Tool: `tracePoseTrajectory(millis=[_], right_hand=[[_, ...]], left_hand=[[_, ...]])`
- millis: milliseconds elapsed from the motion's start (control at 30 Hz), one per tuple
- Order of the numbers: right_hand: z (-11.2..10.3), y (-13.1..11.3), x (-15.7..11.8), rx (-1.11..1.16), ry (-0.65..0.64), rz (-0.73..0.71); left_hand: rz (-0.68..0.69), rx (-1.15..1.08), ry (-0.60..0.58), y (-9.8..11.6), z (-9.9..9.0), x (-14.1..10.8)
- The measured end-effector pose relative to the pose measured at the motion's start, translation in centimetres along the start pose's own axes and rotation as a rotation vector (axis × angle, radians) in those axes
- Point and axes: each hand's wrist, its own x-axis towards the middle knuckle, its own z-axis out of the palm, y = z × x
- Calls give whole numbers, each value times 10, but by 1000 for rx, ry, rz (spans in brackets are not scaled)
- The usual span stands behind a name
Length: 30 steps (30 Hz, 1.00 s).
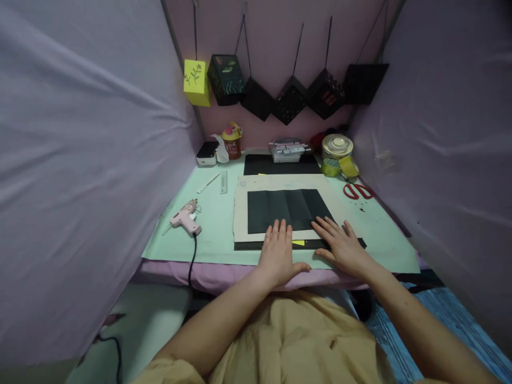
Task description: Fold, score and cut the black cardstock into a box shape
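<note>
Extended the left forearm forward and inward from the lower left, with the bare left hand [276, 256] palm down at the near edge of the black rectangular paper sheet [286, 205]. Held the four fingers nearly straight, close together and pointing away, with fingertips over that edge; turned the thumb out to the right. Angled the right forearm inward from the lower right, with the bare right hand [344, 250] palm down near the sheet's near right corner. Spread these fingers, fingertips on the sheet and thumb pointing left. Left both hands unclenched, grasping nothing.

Laid the black sheet, marked by crosswise creases, flat on the cream cardboard with rough edges [284, 182], in front of both hands. Stacked the cardboard over dark flat material [248, 246], with a small yellow piece [298, 242] showing at the near side. Set these on the pale green table covering [216, 234].

Placed the pink glue gun with black cord [186, 217] to the left, the small flat ruler [223, 182] and slim white tool [208, 183] beyond it, and the red-handled scissors [358, 191] to the right.
</note>
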Motion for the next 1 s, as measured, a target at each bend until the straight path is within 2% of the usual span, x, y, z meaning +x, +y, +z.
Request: tracePoseTrajectory(millis=[267,400,567,767,900,1000], right_hand=[[1,2,0,30,-20,1],[2,2,0,26,-23,7],[0,1,0,29,-38,21],[-3,-1,1,11,-28,27],[-8,-5,3,4,36,-25],[-10,-9,4,37,19,-89]], left_hand=[[-13,14,4,3,-4,1],[64,21,37,14,-8,8],[113,-24,-6,25,-2,16],[110,-45,8,25,4,17],[102,-37,17,26,5,16],[105,-27,24,27,5,16]])
